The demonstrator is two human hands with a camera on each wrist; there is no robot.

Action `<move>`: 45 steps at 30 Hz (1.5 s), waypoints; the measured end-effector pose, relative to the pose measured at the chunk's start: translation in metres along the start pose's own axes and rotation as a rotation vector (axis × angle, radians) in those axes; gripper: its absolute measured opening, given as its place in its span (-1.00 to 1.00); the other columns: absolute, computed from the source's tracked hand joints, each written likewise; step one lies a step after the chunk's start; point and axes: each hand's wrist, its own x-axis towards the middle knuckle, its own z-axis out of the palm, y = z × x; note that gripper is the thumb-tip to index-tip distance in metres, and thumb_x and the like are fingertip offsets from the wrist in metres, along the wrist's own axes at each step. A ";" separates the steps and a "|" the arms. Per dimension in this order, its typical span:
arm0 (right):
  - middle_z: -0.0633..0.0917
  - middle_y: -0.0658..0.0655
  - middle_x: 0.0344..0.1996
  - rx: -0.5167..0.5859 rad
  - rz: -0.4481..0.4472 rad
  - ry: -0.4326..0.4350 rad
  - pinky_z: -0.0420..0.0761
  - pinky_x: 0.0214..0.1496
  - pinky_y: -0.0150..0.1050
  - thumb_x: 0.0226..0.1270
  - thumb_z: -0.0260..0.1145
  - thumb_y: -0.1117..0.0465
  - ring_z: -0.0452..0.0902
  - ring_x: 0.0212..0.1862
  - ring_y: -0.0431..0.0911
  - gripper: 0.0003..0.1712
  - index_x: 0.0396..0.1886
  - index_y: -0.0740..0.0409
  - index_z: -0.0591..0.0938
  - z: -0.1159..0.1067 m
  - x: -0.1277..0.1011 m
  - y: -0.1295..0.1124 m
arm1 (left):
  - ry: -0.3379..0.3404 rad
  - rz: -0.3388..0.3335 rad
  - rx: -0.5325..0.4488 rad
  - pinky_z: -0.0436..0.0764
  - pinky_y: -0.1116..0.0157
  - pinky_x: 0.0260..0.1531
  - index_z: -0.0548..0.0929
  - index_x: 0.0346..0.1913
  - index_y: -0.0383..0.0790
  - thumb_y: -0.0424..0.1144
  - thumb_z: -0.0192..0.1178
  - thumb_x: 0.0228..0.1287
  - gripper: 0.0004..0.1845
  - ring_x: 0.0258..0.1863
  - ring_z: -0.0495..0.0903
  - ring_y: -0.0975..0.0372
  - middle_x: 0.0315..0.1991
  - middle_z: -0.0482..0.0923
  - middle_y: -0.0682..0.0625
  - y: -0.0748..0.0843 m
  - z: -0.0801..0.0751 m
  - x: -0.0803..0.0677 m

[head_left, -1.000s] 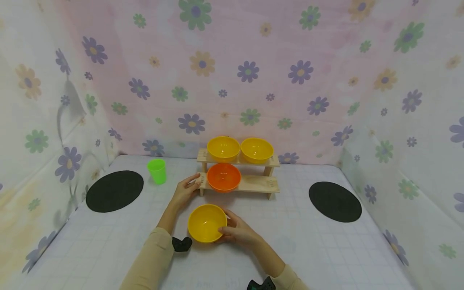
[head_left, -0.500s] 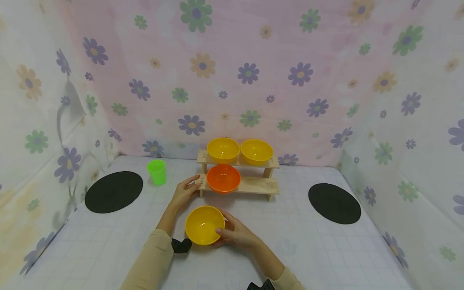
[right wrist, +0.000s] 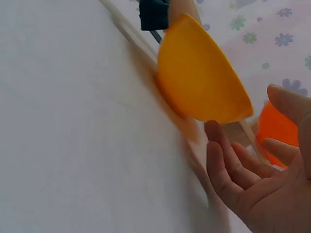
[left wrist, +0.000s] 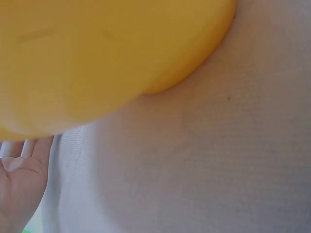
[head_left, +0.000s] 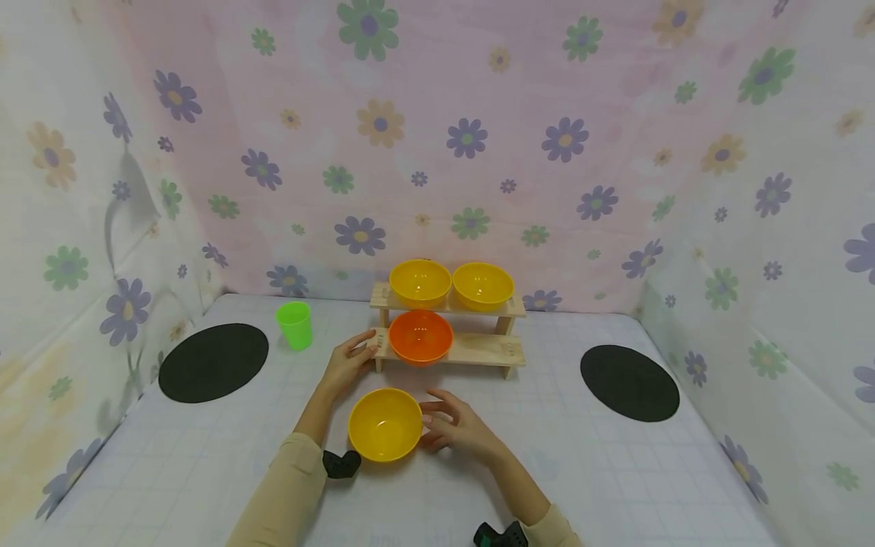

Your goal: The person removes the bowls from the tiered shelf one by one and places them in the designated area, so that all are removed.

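Observation:
A yellow bowl [head_left: 386, 425] sits upright on the white table in front of a two-tier wooden rack [head_left: 481, 347]. My right hand [head_left: 459, 431] is just right of the bowl, its fingers spread and loosely bent. In the right wrist view its fingertips [right wrist: 212, 130] lie right at the bowl's rim without gripping it. My left hand [head_left: 347, 366] holds the left end of the rack's lower shelf, between thumb and fingers. An orange bowl [head_left: 421, 336] stands on that shelf, near the left hand. The yellow bowl hides the left fingers in the left wrist view.
Two more yellow bowls [head_left: 420, 283] stand side by side on the upper shelf. A green cup [head_left: 295, 327] is left of the rack. Black oval mats lie at the left [head_left: 214, 363] and right [head_left: 630, 383]. Flowered cloth walls surround the table.
The yellow bowl shifted slightly left in my right hand, then the right hand let go and drew back to the right, its fingers opening. My left hand stays at the rack.

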 end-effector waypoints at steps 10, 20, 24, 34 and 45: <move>0.39 0.50 0.17 -0.040 -0.163 0.320 0.70 -0.26 -0.15 0.36 0.17 0.33 0.63 -0.21 0.25 -0.34 0.39 0.32 0.16 -0.016 -0.001 -0.034 | 0.010 0.009 -0.025 0.55 0.26 0.05 0.30 0.32 -0.45 -0.43 0.08 0.35 -0.50 0.18 0.40 0.03 0.29 0.25 -0.40 -0.001 -0.001 0.001; 0.34 0.45 0.22 -0.012 -0.156 0.434 0.69 -0.24 -0.20 0.40 0.15 0.25 0.57 -0.09 0.30 -0.33 0.41 0.30 0.13 -0.029 0.017 -0.049 | -0.001 0.013 -0.029 0.56 0.29 0.04 0.29 0.32 -0.45 -0.44 0.06 0.35 -0.50 0.12 0.45 0.13 0.29 0.26 -0.38 0.000 -0.002 0.000; 0.33 0.46 0.23 0.005 -0.134 0.412 0.68 -0.13 -0.04 0.42 0.12 0.26 0.50 -0.04 0.40 -0.32 0.42 0.31 0.09 -0.030 0.019 -0.057 | -0.002 0.020 -0.021 0.55 0.27 0.06 0.29 0.32 -0.46 -0.45 0.06 0.35 -0.50 0.15 0.42 0.10 0.29 0.26 -0.38 0.001 -0.002 0.000; 0.34 0.45 0.26 0.138 -0.112 0.384 0.69 -0.17 -0.04 0.44 0.11 0.18 0.58 -0.13 0.34 -0.29 0.45 0.22 0.05 -0.040 0.050 -0.029 | -0.003 0.032 -0.006 0.56 0.31 0.03 0.29 0.32 -0.46 -0.41 0.08 0.35 -0.49 0.18 0.41 0.08 0.31 0.25 -0.37 0.000 -0.003 0.001; 0.37 0.46 0.22 0.276 -0.058 0.329 0.69 -0.13 -0.15 0.45 0.10 0.14 0.67 -0.35 -0.09 -0.27 0.48 0.13 0.02 -0.035 0.063 -0.028 | -0.004 0.013 -0.037 0.49 0.18 0.12 0.29 0.32 -0.45 -0.46 0.04 0.35 -0.51 0.14 0.43 0.13 0.30 0.26 -0.36 -0.001 -0.002 -0.001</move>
